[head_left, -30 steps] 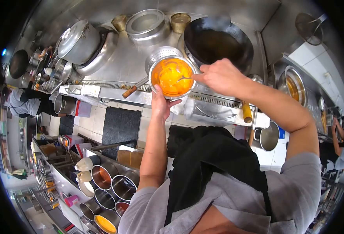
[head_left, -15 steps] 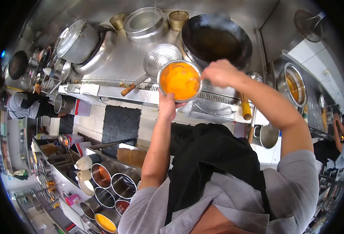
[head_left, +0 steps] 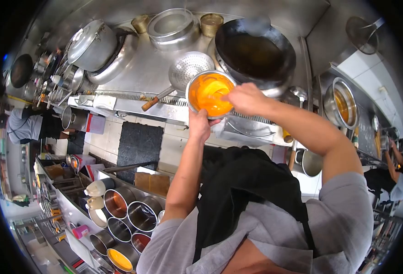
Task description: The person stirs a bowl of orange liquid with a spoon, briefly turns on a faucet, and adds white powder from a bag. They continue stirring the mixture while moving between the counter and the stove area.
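A steel bowl (head_left: 192, 102) with bright orange-yellow mixture (head_left: 209, 93) is held over the stove's front edge. My left hand (head_left: 201, 123) grips it from below, thumb on the near rim. Over the bowl's right side is my right hand (head_left: 244, 98), its fingers closed at the mixture; what they hold is too hidden to name. Just behind the bowl lies a perforated ladle (head_left: 188, 69) with a wooden handle. A large dark wok (head_left: 256, 52) with dark liquid sits behind my right hand.
A lidded pot (head_left: 92, 48) stands at the back left, stacked steel pans (head_left: 171, 29) at the back centre. Several sauce containers (head_left: 144, 214) fill the lower left. One person (head_left: 28, 123) is at the far left, another (head_left: 395, 180) at the far right. A metal bowl (head_left: 340, 102) sits right.
My right hand has moved left and slightly down, from beside the bowl's rim to over the mixture. The mixture's surface has changed shape. My left hand still holds the bowl.
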### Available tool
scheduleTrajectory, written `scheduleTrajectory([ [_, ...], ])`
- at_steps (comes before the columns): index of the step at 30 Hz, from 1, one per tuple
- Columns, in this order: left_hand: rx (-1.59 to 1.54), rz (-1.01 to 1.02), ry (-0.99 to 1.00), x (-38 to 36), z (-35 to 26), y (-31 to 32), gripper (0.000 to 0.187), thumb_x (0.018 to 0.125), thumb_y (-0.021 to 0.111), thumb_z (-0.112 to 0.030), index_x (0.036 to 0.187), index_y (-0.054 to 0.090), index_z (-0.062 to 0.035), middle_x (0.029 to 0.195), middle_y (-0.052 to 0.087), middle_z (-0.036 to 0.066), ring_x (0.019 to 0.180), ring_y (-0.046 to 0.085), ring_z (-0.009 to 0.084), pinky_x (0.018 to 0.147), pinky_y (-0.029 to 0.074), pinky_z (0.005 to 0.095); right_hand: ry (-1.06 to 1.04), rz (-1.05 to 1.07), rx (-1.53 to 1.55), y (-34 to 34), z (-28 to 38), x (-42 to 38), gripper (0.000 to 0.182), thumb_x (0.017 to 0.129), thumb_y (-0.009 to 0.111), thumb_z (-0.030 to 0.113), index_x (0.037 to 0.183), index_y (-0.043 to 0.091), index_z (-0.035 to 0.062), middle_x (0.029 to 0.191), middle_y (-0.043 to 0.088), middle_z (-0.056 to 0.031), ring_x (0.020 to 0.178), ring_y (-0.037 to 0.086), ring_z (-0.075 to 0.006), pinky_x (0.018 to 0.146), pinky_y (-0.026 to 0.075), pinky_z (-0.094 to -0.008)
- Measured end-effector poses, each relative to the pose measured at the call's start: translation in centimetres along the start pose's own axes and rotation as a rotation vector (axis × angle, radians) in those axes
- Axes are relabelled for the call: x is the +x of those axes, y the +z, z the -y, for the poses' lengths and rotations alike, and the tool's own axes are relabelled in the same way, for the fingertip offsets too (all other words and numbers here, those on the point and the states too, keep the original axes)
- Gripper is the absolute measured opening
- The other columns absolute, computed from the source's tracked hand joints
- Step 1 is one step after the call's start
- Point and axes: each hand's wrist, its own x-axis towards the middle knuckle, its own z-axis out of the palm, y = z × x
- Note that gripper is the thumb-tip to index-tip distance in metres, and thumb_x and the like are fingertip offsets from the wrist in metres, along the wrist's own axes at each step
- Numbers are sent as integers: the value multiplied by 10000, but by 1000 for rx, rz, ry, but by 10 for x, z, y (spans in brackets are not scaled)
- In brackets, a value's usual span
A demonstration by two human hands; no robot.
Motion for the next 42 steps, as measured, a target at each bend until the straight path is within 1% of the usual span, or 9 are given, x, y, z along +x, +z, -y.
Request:
scheduleTrajectory([
  [8, -41, -15, -16, -3, 2, -1, 591, 913, 401, 22, 1464, 277, -152, 1276, 574, 185, 929, 710, 298, 539, 641, 333, 11, 1, -13, -4, -11, 18, 395, 820, 573, 96, 1119, 757, 278, 1009, 739, -87, 966, 697, -318, 799, 563, -439],
  [18, -61, -18, -48, -2, 1, -16, 594, 916, 403, 4, 1473, 263, -148, 1296, 559, 171, 926, 708, 305, 551, 633, 335, -33, 93, 77, -11, -3, 16, 301, 856, 623, 184, 1138, 726, 169, 1068, 721, -135, 1031, 676, -327, 886, 523, -448],
  [21, -86, -48, -38, -4, -1, -22, 601, 913, 411, 2, 1477, 259, -141, 1300, 555, 178, 924, 708, 309, 548, 630, 340, -94, -7, 405, -6, -39, -2, 443, 959, 593, 309, 1373, 579, 152, 1259, 641, -185, 1159, 608, -356, 996, 471, -433],
  [23, -93, -67, -16, -5, -8, -25, 590, 917, 419, 0, 1472, 268, -130, 1285, 569, 184, 900, 714, 314, 548, 629, 351, -99, -510, 457, -5, -62, -42, 457, 965, 598, 328, 1380, 564, 141, 1301, 620, -163, 1157, 605, -366, 1016, 461, -422],
  [28, -75, -111, -6, -7, -21, -43, 571, 918, 425, 0, 1462, 304, -124, 1255, 591, 182, 887, 718, 308, 540, 625, 335, 687, -589, 699, 185, -171, -176, 192, 956, 621, 223, 1017, 563, 51, 830, 625, -120, 762, 629, -273, 695, 497, -396],
  [32, -89, -162, 30, -7, -40, -41, 560, 922, 432, -4, 1457, 313, -120, 1230, 607, 180, 853, 727, 293, 513, 619, 303, 1165, -333, 627, 421, -170, -287, 369, 878, 715, 228, 1083, 481, 28, 811, 629, -155, 726, 651, -243, 626, 534, -417],
  [36, -35, -150, 29, -1, -52, -40, 584, 921, 395, -6, 1487, 285, -101, 1222, 606, 200, 852, 721, 310, 555, 623, 305, 1327, -385, 1160, 430, -117, -288, 400, 869, 720, 262, 1080, 436, 77, 838, 600, -115, 584, 581, -218, 464, 472, -359],
  [39, -9, -166, 14, 5, -55, -41, 568, 922, 383, 3, 1475, 298, -94, 1226, 607, 201, 844, 723, 299, 557, 625, 306, 1349, -498, 1477, 364, -82, -273, 364, 828, 694, 100, 1033, 395, 74, 884, 485, -118, 762, 583, -256, 712, 513, -425],
  [42, -33, -195, 30, 11, -54, -41, 564, 926, 376, 5, 1476, 296, -92, 1221, 608, 201, 844, 724, 300, 560, 627, 307, 1418, -564, 786, 361, -85, -277, 373, 777, 654, 74, 1050, 399, 64, 894, 513, -157, 825, 605, -348, 817, 496, -477],
])
